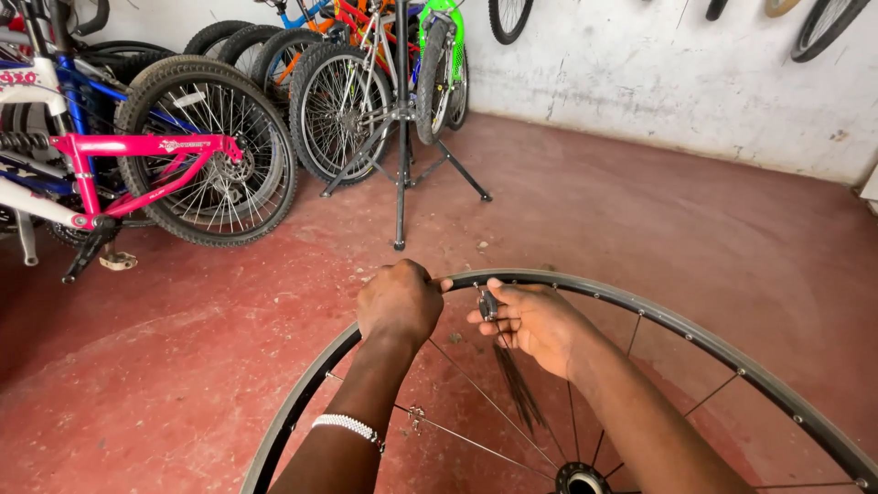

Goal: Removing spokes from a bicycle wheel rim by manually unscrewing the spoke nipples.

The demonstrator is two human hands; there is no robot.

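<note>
A black bicycle rim with a few spokes and a hub stands upright in front of me. My left hand, with a beaded bracelet at the wrist, grips the top of the rim. My right hand sits just inside the rim beside it, pinching a small metal tool and holding a bundle of loose dark spokes that hangs downward.
A black repair stand with spread legs stands on the red floor ahead. Several bicycles lean at the left, among them a pink-framed one. Wheels hang on the white wall.
</note>
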